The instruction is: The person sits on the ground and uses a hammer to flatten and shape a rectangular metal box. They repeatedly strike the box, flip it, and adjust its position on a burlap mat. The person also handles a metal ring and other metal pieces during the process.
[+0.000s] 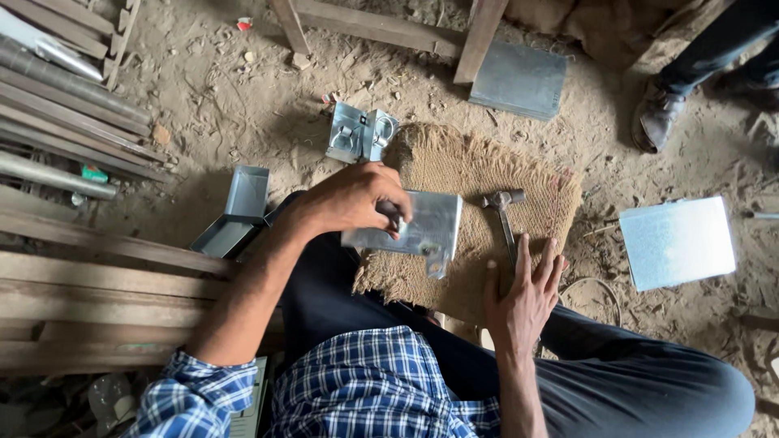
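The left hand [357, 199] grips a bent metal piece [410, 231] and holds it just over the brown jute mat [462, 170] on the dirt floor. The fingers hide part of the piece. The right hand [526, 292] lies flat and open on the mat, covering the end of the hammer [505, 219] handle. Whether it presses the handle is hard to tell. Near the mat sit two small metal parts [359, 134]. A flat metal sheet [677, 242] lies well apart. Someone's shoe [656, 118] is cut off at the top.
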